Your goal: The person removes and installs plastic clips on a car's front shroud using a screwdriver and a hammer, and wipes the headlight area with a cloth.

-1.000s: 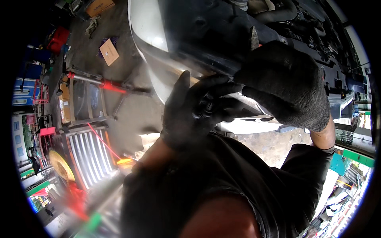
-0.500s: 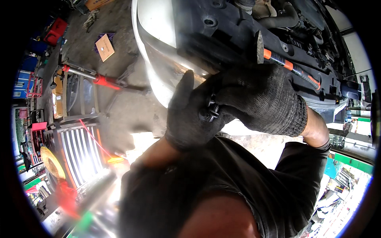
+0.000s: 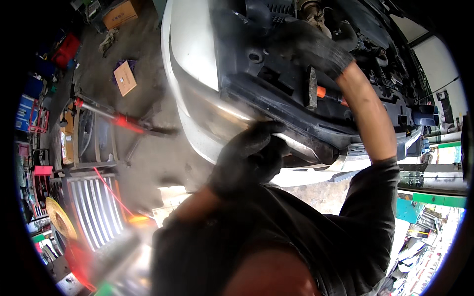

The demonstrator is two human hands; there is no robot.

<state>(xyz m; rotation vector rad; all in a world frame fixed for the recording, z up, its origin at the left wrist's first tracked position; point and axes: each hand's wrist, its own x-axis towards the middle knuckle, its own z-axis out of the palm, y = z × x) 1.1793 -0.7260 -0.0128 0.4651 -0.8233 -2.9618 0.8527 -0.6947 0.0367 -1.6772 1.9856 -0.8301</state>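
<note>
Both my hands wear dark knitted gloves. My left hand (image 3: 247, 160) is curled over the front edge of the car, beside the headlight (image 3: 232, 114). Its fingers are bent inward around the small black plastic clips seen in its palm a moment earlier; the clips are now hidden. Stretched out over the engine bay, my right hand (image 3: 313, 47) is above the black plastic cover (image 3: 284, 79). Its fingers blur into the dark parts, so whether they grip anything is unclear. Close below that hand lies a hammer (image 3: 311, 89) with an orange and black handle, partly behind my forearm.
The white fender (image 3: 195, 44) and bumper edge curve along the left. On the floor beyond are a red floor jack (image 3: 126, 122), a flat cardboard box (image 3: 125, 79) and a larger carton (image 3: 120, 15). A straw hat (image 3: 60, 218) is at lower left.
My right hand has left my left palm and moved forward over the engine bay. My left hand has lowered slightly, its fingers curling in over the clips. The hammer stays on the cover.
</note>
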